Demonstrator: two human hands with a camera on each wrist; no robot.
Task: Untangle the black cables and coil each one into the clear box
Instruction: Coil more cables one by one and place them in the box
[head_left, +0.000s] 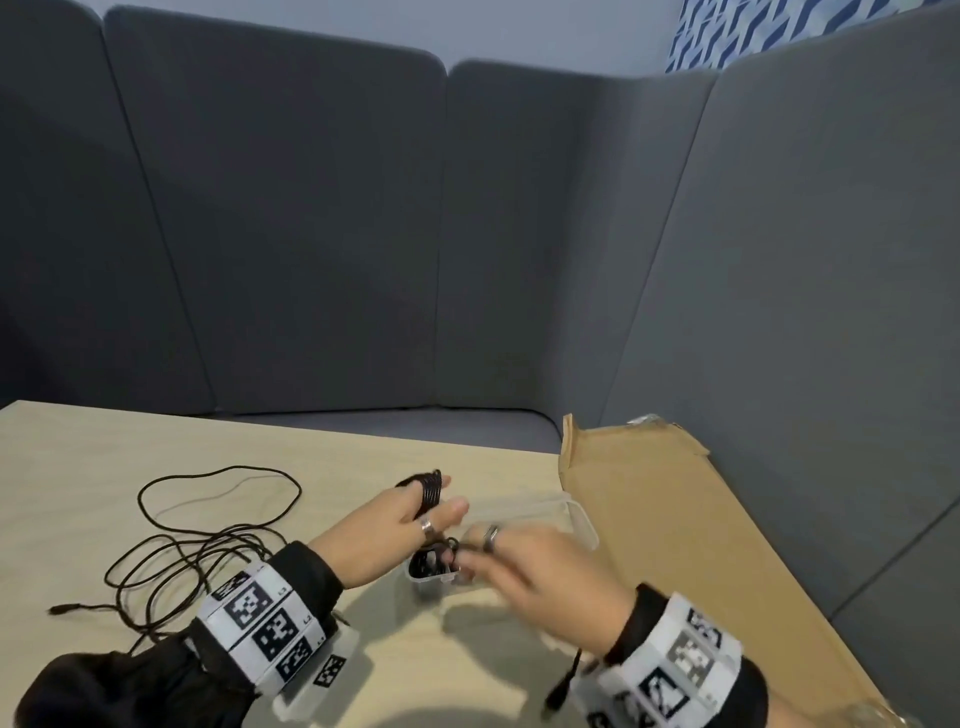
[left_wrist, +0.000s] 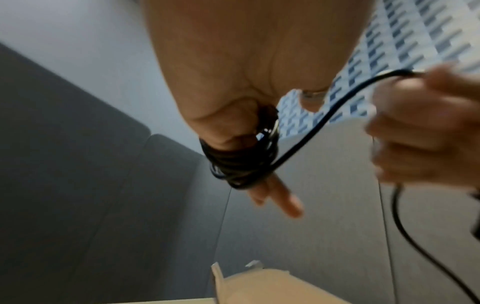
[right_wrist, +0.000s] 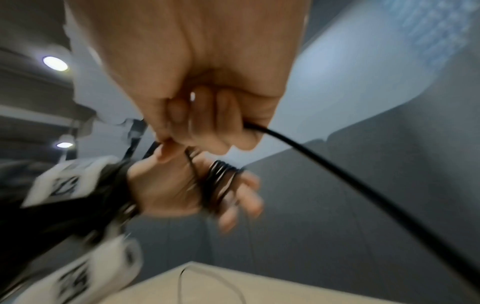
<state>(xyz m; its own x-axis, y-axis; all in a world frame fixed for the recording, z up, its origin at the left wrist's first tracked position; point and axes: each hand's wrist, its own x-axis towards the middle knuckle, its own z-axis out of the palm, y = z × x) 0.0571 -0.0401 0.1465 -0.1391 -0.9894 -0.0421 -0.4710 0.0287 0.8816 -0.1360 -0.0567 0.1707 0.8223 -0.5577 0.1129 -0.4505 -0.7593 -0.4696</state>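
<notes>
A black cable coil (head_left: 430, 486) is wound in several turns around the straight fingers of my left hand (head_left: 441, 501), held above the table. The same coil (left_wrist: 239, 164) fills the middle of the left wrist view. From it the cable runs to my right hand (head_left: 467, 561), whose curled fingers (right_wrist: 205, 123) grip the strand (right_wrist: 337, 170). Its plug end (head_left: 558, 691) dangles below my right wrist. The clear box (head_left: 576, 514) stands under both hands, with something dark (head_left: 428, 564) in its near corner. A second black cable (head_left: 197, 551) lies loose on the table to the left.
The light wooden table (head_left: 78, 467) reaches back to a grey upholstered bench (head_left: 467, 431). A flat brown cardboard sheet (head_left: 675, 545) lies along the table's right side, close behind the box. The loose cable's plug (head_left: 65, 608) points to the near left edge.
</notes>
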